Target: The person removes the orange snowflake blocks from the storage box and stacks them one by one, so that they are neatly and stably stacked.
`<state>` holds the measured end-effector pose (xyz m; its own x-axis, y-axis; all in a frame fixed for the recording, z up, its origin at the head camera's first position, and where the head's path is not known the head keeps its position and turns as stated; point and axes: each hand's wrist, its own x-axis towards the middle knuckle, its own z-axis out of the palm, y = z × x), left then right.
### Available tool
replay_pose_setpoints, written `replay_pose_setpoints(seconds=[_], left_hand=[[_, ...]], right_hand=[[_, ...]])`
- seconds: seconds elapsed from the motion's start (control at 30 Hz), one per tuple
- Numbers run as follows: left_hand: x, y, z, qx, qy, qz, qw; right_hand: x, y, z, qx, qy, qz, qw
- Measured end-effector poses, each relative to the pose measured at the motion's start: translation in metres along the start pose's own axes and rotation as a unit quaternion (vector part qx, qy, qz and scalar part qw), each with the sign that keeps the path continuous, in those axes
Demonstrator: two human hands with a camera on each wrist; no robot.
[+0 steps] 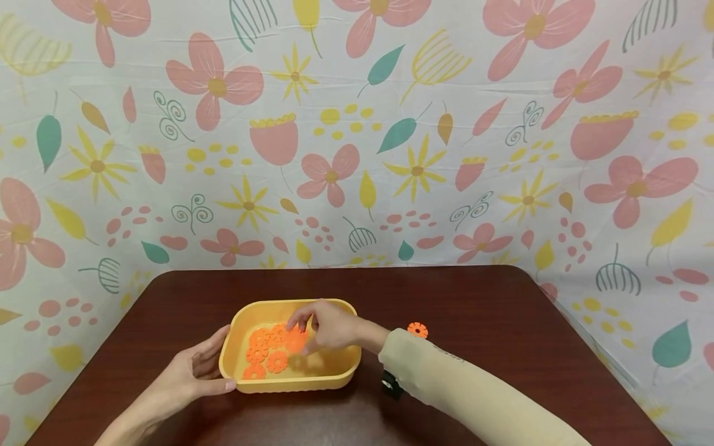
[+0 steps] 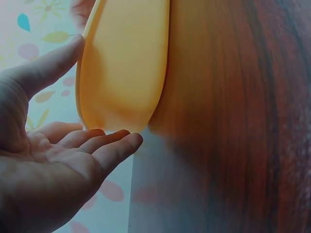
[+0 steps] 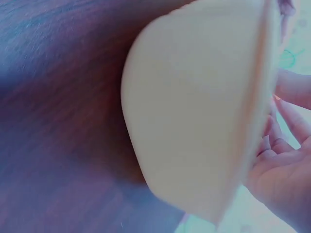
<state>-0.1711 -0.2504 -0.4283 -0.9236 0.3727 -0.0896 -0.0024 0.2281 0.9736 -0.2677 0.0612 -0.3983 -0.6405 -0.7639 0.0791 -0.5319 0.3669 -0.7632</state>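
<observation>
A yellow plastic basket [image 1: 295, 384] stands on the table with several orange notched plastic discs [image 1: 277, 361] lying in it, mostly in its left half. My left hand [image 1: 189, 371] touches the basket's left end, thumb at the front corner and fingers along the side; the left wrist view shows those fingers fairly straight against the basket [image 2: 126, 63]. Inside the basket, my right hand [image 1: 331, 325] reaches down and pinches an orange disc [image 1: 297, 339] between thumb and fingertips. In the right wrist view the basket wall [image 3: 189, 107] covers most of what the right hand [image 3: 286, 170] holds.
Another orange notched disc [image 1: 417, 330] lies on the dark wooden table [image 1: 474, 297], right of the basket and beyond the right forearm. A small black object [image 1: 392, 385] shows beside the right sleeve. A flower-patterned cloth [image 1: 357, 155] hangs behind the table.
</observation>
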Motion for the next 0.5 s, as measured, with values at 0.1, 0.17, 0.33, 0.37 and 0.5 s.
replay_pose_setpoints(seconds=[0.1, 0.17, 0.33, 0.37, 0.5], left_hand=[[0.0, 0.001, 0.001, 0.003, -0.003, 0.004, 1.0], [0.0, 0.002, 0.002, 0.006, 0.0, 0.005, 1.0], [0.001, 0.003, 0.003, 0.011, 0.017, 0.001, 0.9998], [0.002, 0.002, 0.004, 0.014, 0.019, 0.0, 0.9997], [0.004, 0.002, 0.004, 0.019, 0.023, -0.007, 0.9995]], right_hand=[[-0.007, -0.004, -0.011, -0.004, 0.013, 0.002, 0.9999], [-0.013, -0.005, -0.018, -0.007, 0.021, 0.006, 0.9997], [-0.029, -0.003, -0.033, -0.011, 0.042, 0.019, 0.9989], [-0.033, -0.001, -0.035, -0.012, 0.047, 0.023, 0.9985], [-0.048, 0.007, -0.044, -0.009, 0.072, 0.035, 0.9967]])
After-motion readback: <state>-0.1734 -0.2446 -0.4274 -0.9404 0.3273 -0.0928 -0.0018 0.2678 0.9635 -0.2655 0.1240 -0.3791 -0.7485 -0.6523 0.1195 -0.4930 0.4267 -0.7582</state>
